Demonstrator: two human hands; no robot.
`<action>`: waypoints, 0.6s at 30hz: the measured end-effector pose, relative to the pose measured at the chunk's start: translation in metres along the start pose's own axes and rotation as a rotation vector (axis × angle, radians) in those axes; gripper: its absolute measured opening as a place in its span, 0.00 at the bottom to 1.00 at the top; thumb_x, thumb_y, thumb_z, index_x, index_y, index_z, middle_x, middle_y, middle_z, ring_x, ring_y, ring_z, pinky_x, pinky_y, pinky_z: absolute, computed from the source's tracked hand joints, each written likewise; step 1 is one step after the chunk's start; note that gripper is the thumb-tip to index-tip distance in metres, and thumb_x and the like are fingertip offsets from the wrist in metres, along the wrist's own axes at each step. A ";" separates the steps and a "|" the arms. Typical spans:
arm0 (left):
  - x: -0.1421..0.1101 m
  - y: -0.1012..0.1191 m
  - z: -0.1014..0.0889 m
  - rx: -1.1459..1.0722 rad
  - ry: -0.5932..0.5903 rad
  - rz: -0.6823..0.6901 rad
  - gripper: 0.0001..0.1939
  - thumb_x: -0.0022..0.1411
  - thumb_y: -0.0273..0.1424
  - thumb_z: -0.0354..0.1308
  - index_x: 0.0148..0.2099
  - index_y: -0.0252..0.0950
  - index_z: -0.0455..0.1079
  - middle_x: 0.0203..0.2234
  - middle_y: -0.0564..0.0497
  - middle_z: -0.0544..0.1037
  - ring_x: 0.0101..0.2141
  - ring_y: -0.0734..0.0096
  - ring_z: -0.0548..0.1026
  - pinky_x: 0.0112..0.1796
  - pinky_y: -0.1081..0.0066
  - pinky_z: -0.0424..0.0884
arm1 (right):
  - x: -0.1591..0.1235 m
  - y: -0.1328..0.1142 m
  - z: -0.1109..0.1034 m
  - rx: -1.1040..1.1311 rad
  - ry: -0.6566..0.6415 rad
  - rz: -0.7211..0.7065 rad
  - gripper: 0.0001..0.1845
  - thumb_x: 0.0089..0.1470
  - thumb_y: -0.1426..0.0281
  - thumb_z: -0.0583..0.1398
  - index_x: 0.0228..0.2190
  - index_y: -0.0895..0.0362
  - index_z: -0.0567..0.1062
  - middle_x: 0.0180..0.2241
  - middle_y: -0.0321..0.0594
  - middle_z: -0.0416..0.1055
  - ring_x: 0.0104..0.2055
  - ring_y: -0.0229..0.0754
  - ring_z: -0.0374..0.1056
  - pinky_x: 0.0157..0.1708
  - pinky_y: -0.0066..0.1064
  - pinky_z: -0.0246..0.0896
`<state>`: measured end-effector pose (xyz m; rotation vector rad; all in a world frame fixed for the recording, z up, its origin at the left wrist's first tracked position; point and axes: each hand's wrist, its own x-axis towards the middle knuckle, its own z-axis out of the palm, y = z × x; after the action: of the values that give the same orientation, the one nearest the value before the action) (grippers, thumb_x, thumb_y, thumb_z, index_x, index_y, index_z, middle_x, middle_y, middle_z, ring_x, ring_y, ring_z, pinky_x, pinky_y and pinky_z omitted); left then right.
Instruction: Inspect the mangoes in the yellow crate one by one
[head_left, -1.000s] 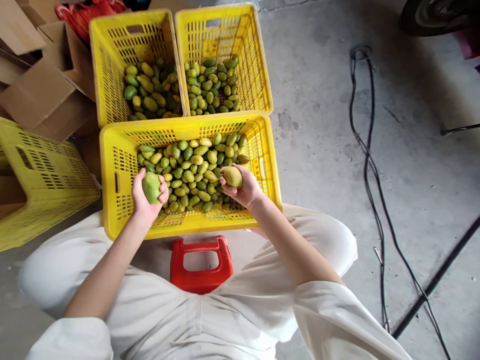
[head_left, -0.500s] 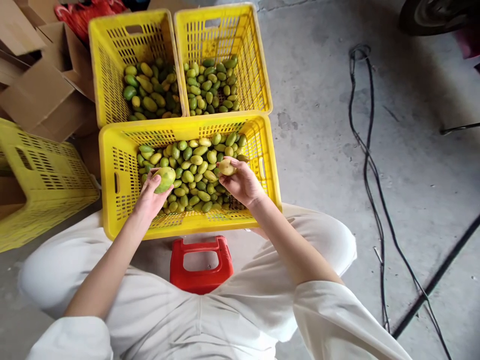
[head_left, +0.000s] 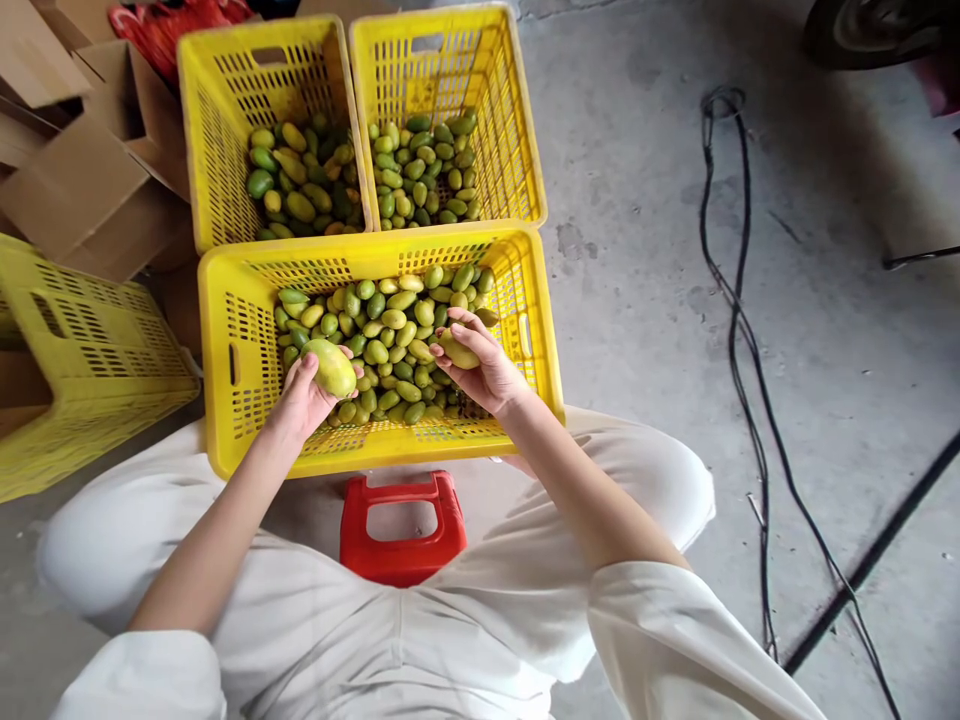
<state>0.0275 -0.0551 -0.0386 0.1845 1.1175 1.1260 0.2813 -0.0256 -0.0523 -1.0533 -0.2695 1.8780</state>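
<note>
My left hand (head_left: 300,396) is closed around a large oval yellow-green fruit (head_left: 331,368), mango-like in shape, above the left part of the near yellow crate (head_left: 382,459). Over the right part of that crate, my right hand (head_left: 486,372) holds a smaller yellowish-green fruit (head_left: 459,350) in bent fingers, its far end partly covered by them. Beneath both hands lies a layer of small oval fruits (head_left: 394,319), green to yellow, inside the crate.
Behind stand a left yellow crate (head_left: 196,150) with larger fruits and a right yellow crate (head_left: 531,150) with smaller ones. Cardboard boxes (head_left: 82,195) and another crate (head_left: 112,330) are at left. A red stool (head_left: 405,570) shows between my legs. Black cables (head_left: 739,310) cross the floor.
Both fruits have been turned in my hands: the left one now shows a yellower side, and the right one sits lower, with my right fingers lifted partly off it.
</note>
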 end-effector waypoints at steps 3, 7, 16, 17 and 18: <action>-0.002 0.005 0.008 -0.011 0.006 -0.044 0.19 0.62 0.44 0.77 0.42 0.37 0.75 0.35 0.51 0.84 0.26 0.70 0.81 0.24 0.74 0.79 | 0.004 0.000 -0.006 -0.010 -0.014 0.093 0.16 0.53 0.64 0.72 0.37 0.51 0.72 0.33 0.37 0.79 0.32 0.41 0.75 0.29 0.28 0.71; -0.005 0.012 0.018 -0.029 0.039 -0.112 0.12 0.73 0.40 0.64 0.40 0.37 0.74 0.30 0.53 0.79 0.22 0.78 0.74 0.25 0.77 0.78 | 0.006 0.000 -0.011 -0.027 0.003 0.140 0.11 0.56 0.65 0.67 0.36 0.52 0.70 0.30 0.39 0.80 0.26 0.41 0.73 0.22 0.26 0.65; -0.004 0.015 0.014 0.112 0.057 -0.137 0.10 0.57 0.32 0.68 0.34 0.38 0.68 0.22 0.59 0.68 0.16 0.81 0.64 0.14 0.82 0.53 | 0.006 -0.004 -0.006 0.029 0.095 0.182 0.19 0.66 0.52 0.66 0.34 0.52 0.69 0.29 0.39 0.78 0.22 0.38 0.70 0.14 0.22 0.55; -0.004 0.014 0.014 0.126 0.065 -0.148 0.10 0.57 0.32 0.68 0.34 0.38 0.68 0.21 0.59 0.67 0.15 0.80 0.63 0.13 0.81 0.53 | 0.006 -0.005 -0.004 0.051 0.155 0.184 0.17 0.68 0.55 0.65 0.34 0.53 0.70 0.29 0.40 0.78 0.23 0.38 0.72 0.15 0.22 0.58; -0.005 0.013 0.015 0.135 0.070 -0.162 0.10 0.57 0.33 0.68 0.34 0.38 0.68 0.21 0.59 0.68 0.15 0.80 0.63 0.13 0.81 0.52 | 0.007 -0.005 -0.003 0.074 0.220 0.185 0.14 0.69 0.59 0.64 0.34 0.53 0.71 0.31 0.41 0.79 0.25 0.38 0.73 0.17 0.21 0.62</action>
<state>0.0309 -0.0469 -0.0206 0.1578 1.2492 0.9193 0.2856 -0.0180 -0.0547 -1.2567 0.0255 1.8983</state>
